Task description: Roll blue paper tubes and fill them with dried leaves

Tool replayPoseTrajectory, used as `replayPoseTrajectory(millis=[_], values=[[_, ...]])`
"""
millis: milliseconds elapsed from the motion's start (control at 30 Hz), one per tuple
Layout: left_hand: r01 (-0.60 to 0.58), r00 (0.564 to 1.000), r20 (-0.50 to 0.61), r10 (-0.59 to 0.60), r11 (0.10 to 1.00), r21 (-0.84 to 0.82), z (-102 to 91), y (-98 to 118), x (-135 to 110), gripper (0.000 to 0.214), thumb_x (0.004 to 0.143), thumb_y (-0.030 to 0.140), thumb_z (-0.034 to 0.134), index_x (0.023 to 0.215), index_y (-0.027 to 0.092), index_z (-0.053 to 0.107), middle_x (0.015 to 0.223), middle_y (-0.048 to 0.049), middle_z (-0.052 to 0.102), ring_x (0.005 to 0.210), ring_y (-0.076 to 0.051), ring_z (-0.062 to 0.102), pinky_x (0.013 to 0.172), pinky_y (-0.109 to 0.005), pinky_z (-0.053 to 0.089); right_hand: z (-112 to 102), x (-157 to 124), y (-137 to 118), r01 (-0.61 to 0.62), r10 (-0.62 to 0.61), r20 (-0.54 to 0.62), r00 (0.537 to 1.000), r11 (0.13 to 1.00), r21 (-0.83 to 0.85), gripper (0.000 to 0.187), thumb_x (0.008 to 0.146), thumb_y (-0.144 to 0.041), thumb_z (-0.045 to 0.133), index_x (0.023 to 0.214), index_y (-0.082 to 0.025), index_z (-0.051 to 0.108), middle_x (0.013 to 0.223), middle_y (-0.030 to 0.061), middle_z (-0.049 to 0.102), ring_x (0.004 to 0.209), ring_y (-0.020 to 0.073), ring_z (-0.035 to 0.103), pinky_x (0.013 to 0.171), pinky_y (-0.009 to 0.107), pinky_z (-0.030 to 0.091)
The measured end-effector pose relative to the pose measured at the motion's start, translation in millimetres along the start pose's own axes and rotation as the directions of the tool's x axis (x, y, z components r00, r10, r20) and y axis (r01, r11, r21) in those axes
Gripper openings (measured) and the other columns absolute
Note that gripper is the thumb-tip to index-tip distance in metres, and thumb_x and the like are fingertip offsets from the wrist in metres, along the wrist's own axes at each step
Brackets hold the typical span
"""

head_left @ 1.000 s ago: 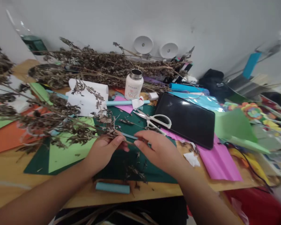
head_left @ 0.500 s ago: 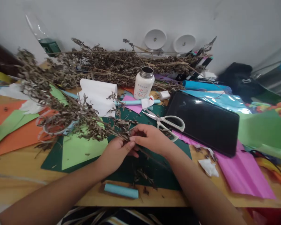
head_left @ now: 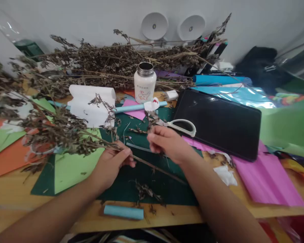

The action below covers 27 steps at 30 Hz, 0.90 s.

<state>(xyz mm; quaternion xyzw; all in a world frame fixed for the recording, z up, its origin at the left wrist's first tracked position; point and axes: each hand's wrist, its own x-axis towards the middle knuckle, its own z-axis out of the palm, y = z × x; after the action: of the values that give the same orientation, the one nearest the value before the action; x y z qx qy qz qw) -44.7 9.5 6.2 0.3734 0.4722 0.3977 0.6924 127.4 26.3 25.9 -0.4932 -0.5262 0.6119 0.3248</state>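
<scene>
My left hand [head_left: 112, 163] is closed around the stem of a long dried plant branch [head_left: 154, 166]. Its brown, leafy end spreads to the left, and the bare stem runs right across the green cutting mat [head_left: 172, 189]. To the right, my right hand [head_left: 167, 143] pinches a small dried sprig [head_left: 153, 120], apart from the stem. Just behind that hand lie white-handled scissors [head_left: 183, 126], partly hidden by it. Loose leaf bits [head_left: 145, 190] lie on the mat near its front edge.
A white open bottle [head_left: 145, 82] stands behind the mat, before a heap of dried branches [head_left: 98, 64]. A black tablet [head_left: 220, 125] lies at right, beside pink paper [head_left: 271, 185]. A blue paper roll [head_left: 123, 212] rests at the front edge. Green paper [head_left: 76, 172] lies left.
My hands were together at the stem; now my right hand has come away to the right with a sprig. My left hand still holds the branch. The view has shifted slightly.
</scene>
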Motion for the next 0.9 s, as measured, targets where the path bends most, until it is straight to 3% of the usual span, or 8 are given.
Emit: replayPoseTrajectory(millis=[100, 200, 267, 333, 433, 500, 633, 900], values=[[0.026, 1.0, 0.017, -0.025, 1.0, -0.013, 1.0, 1, 0, 0.018, 0.067, 0.024, 0.06, 0.06, 0.016, 0.046, 0.053, 0.0057, 0.052, 0.049, -0.009, 0.052, 0.051, -0.021, 0.046, -10, -5, -6, -0.014, -0.015, -0.091, 0.996, 0.951, -0.309, 0.02, 0.077, -0.033, 0.04, 0.062, -0.019, 0.041, 0.047, -0.0051, 0.045, 0.043, 0.0071, 0.038, 0.044, 0.02, 0.027], [0.063, 0.986, 0.154, -0.066, 0.998, 0.025, -0.6, 0, -1, 0.018, 0.069, 0.027, 0.058, 0.062, 0.015, 0.048, 0.059, 0.0036, 0.055, 0.053, -0.01, 0.055, 0.055, -0.023, 0.047, -16, -13, -15, -0.052, -0.029, -0.098, 0.995, 0.683, -0.729, 0.032, 0.073, -0.036, 0.047, 0.049, -0.018, 0.041, 0.045, -0.0032, 0.042, 0.045, 0.0079, 0.036, 0.044, 0.022, 0.022], [0.084, 0.963, 0.255, -0.088, 0.996, 0.027, -1.9, -2, -4, 0.018, 0.072, 0.029, 0.056, 0.064, 0.015, 0.048, 0.063, 0.0029, 0.055, 0.054, -0.01, 0.057, 0.057, -0.025, 0.048, -16, -15, -18, -0.044, -0.032, -0.079, 0.996, 0.61, -0.791, 0.035, 0.074, -0.038, 0.047, 0.046, -0.017, 0.041, 0.046, -0.0026, 0.043, 0.046, 0.0081, 0.036, 0.044, 0.022, 0.022], [0.12, 0.936, 0.329, -0.127, 0.992, 0.042, -2.1, -4, -7, 0.019, 0.072, 0.03, 0.055, 0.067, 0.015, 0.047, 0.065, 0.0024, 0.055, 0.055, -0.011, 0.058, 0.057, -0.026, 0.048, -13, -14, -19, 0.004, -0.047, -0.042, 0.998, 0.708, -0.706, 0.03, 0.076, -0.037, 0.044, 0.055, -0.018, 0.049, 0.051, -0.0027, 0.047, 0.048, 0.0081, 0.04, 0.046, 0.021, 0.026], [0.166, 0.901, 0.388, -0.196, 0.98, 0.108, 0.5, -4, -14, 0.022, 0.071, 0.033, 0.056, 0.068, 0.014, 0.045, 0.063, 0.0015, 0.055, 0.054, -0.012, 0.058, 0.057, -0.027, 0.048, -3, -7, -13, 0.131, -0.116, 0.062, 0.991, 0.901, -0.415, 0.017, 0.075, -0.031, 0.047, 0.077, -0.018, 0.057, 0.067, -0.002, 0.055, 0.059, 0.0082, 0.048, 0.054, 0.02, 0.035], [0.177, 0.889, 0.398, -0.228, 0.971, 0.161, 2.8, -3, -17, 0.024, 0.071, 0.034, 0.056, 0.067, 0.013, 0.046, 0.061, 0.0006, 0.055, 0.054, -0.012, 0.058, 0.058, -0.027, 0.048, 7, -2, -8, 0.173, -0.15, 0.113, 0.982, 0.957, -0.234, 0.014, 0.072, -0.027, 0.051, 0.079, -0.017, 0.057, 0.072, -0.0016, 0.056, 0.065, 0.0087, 0.05, 0.059, 0.021, 0.038], [0.186, 0.889, 0.382, -0.252, 0.962, 0.202, 5.6, -1, -17, 0.023, 0.07, 0.033, 0.056, 0.066, 0.012, 0.048, 0.06, 0.0001, 0.055, 0.054, -0.012, 0.058, 0.059, -0.026, 0.048, 21, 1, -1, 0.13, -0.114, 0.146, 0.983, 0.986, -0.105, 0.012, 0.07, -0.028, 0.054, 0.069, -0.016, 0.054, 0.062, -0.0031, 0.052, 0.056, 0.0081, 0.047, 0.054, 0.021, 0.038], [0.197, 0.935, 0.258, -0.242, 0.962, 0.187, 8.1, -4, -12, 0.016, 0.068, 0.025, 0.055, 0.064, 0.012, 0.047, 0.058, 0.0026, 0.052, 0.051, -0.01, 0.057, 0.057, -0.025, 0.048, 28, -2, -1, 0.095, -0.089, 0.037, 0.995, 0.973, -0.211, 0.01, 0.069, -0.024, 0.05, 0.063, -0.017, 0.048, 0.054, -0.0047, 0.046, 0.051, 0.0077, 0.042, 0.047, 0.02, 0.035]])
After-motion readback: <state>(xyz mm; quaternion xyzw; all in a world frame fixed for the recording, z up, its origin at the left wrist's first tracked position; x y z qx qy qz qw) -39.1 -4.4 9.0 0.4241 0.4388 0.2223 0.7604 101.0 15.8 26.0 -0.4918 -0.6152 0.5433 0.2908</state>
